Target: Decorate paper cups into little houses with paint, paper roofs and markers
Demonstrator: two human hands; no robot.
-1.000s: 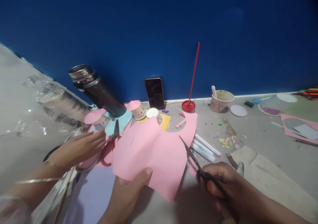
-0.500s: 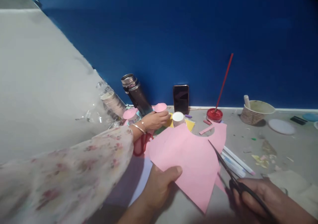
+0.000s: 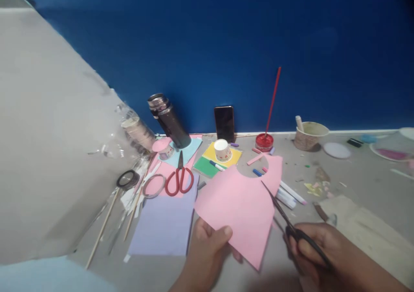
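Pink paper (image 3: 241, 208) pinched at bottom edge by left hand (image 3: 207, 251); right hand (image 3: 310, 246) grips black scissors (image 3: 284, 216), blades open at paper's right edge.

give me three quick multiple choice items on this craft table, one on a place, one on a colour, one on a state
1. Where do the red scissors lie?
A. left of the pink paper
B. in the paint pot
C. on the phone

2. What colour is the paint pot?
A. green
B. red
C. white

3. What is the right hand doing?
A. resting empty
B. holding a cup
C. holding black scissors

Answers: 1 A, they rest left of the sheet that the left hand holds; 2 B, the pot and its stick are red; 3 C, fingers are through the handles, blades at the paper's edge.
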